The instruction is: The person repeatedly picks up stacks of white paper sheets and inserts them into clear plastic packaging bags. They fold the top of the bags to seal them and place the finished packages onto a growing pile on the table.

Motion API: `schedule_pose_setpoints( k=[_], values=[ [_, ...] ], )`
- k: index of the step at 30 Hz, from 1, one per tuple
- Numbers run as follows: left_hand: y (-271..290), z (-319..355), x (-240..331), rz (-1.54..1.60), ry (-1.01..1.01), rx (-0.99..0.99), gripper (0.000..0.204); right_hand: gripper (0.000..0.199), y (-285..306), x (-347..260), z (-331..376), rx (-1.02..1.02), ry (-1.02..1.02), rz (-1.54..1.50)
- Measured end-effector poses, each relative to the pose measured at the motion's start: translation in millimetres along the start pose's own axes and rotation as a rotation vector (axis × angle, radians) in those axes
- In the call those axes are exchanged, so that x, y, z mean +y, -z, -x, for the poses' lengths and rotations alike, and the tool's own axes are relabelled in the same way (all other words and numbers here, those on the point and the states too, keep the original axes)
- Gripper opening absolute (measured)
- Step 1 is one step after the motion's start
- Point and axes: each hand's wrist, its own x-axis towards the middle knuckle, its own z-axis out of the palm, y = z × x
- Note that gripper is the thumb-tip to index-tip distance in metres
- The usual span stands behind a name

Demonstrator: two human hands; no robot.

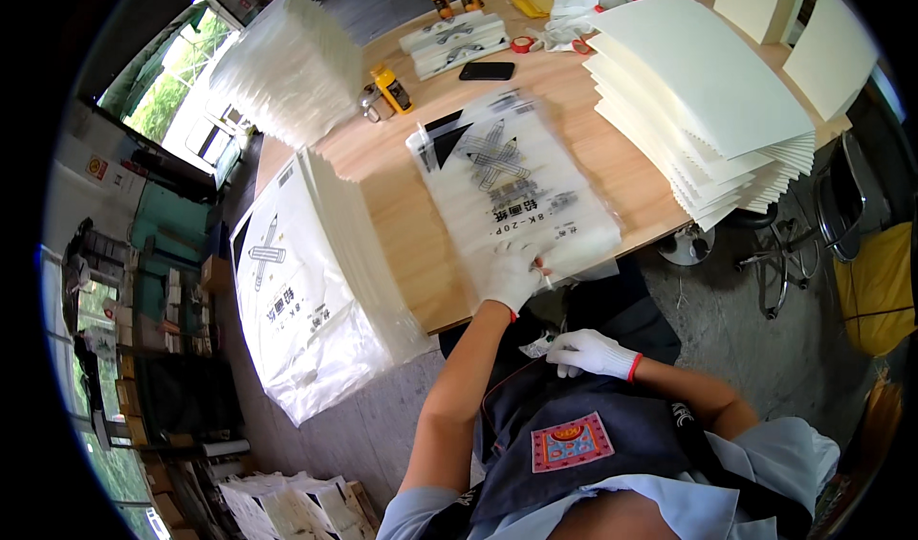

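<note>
My left hand, in a white glove, presses on the near end of a clear plastic bag filled with paper; my fingers lie flat on it, closing on nothing. The bag rests on the wooden worktop, its near end at the edge. My right hand is lower, over my dark apron, loosely curled; I cannot tell if it holds something. To the right is a fanned stack of cream sheets, on the left a pile of empty bags.

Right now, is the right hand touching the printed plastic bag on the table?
No, the right hand hangs off the table; only the left hand presses the bag.
</note>
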Motion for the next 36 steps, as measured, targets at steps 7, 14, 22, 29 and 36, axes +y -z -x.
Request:
schedule_pose_setpoints(
  k=[7,14,22,29,36],
  values=[
    [14,-14,-1,0.146,0.064,-0.161,0.012,0.021,19,17,-3,0.114,0.073,-0.246],
    [10,-10,14,-0.003,0.022,-0.043,0.013,0.04,59,-16,-32,0.197,-0.044,-0.386],
    [-4,-3,-13,0.049,-0.053,-0.076,0.016,0.037,48,18,-22,0.076,-0.022,-0.403],
    [20,-12,10,0.153,-0.109,0.027,0.015,0.055,61,-31,-44,0.465,0.011,-0.103],
    [51,-33,15,1.685,0.416,0.182,0.018,0.042,99,14,-47,0.787,0.129,0.459]
  ],
)
